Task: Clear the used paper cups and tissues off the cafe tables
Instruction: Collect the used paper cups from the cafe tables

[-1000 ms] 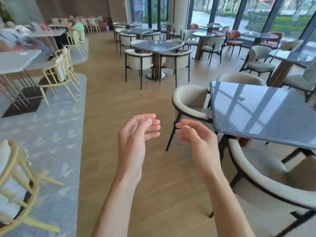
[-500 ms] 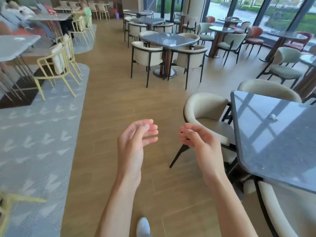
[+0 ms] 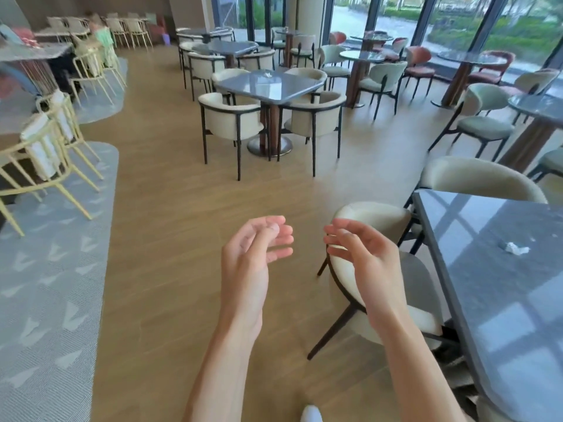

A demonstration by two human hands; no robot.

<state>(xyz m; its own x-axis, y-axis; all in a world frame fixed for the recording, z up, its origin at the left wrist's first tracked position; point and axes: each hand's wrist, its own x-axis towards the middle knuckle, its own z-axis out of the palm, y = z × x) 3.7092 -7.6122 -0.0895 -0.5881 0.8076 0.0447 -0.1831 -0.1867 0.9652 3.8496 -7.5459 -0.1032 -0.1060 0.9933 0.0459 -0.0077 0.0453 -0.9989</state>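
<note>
A small crumpled white tissue point(image 3: 515, 248) lies on the dark glossy table point(image 3: 487, 300) at my right. Another small pale scrap point(image 3: 268, 74) sits on the far grey table point(image 3: 271, 85) in the middle of the room. My left hand point(image 3: 253, 257) and my right hand point(image 3: 362, 257) float side by side over the wooden floor, left of the near table. Both hold nothing, their fingers loosely curled. No paper cup shows on the tables in view.
A cream chair point(image 3: 374, 269) stands between my right hand and the near table, another point(image 3: 475, 178) behind it. Cream chairs ring the far table. Yellow-framed chairs point(image 3: 51, 153) line a grey carpet point(image 3: 45, 284) at left. Round tables and glass walls fill the back right.
The view has moved forward and turned left; the near table has slid to the right edge and the far table looks closer. Both hands keep the same loose pose.
</note>
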